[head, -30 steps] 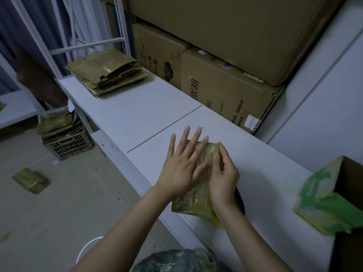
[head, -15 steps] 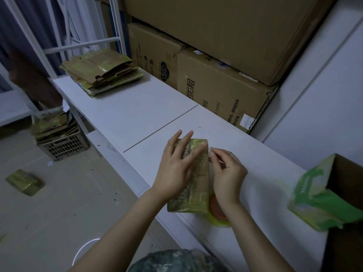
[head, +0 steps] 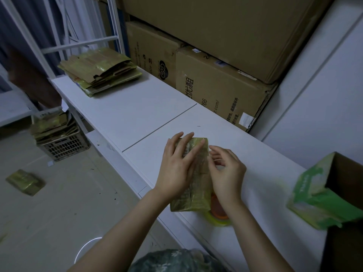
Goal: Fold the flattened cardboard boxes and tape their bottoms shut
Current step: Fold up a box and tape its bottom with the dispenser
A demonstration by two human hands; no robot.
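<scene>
Dim, bluish light; wide-angle edge distortion

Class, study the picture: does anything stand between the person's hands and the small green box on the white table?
Nothing visible does. The left hand lies flat on the green box; the right hand is at its right edge, fingers curled. The tape roll lies beside the box under the right wrist, not between.

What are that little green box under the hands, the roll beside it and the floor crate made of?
The small green box looks like thin cardboard with a glossy green-gold printed skin that catches the light. The tape roll seems to be translucent yellowish plastic tape wound on an orange core. The crate is probably moulded plastic: matt grey, with lattice walls.
</scene>
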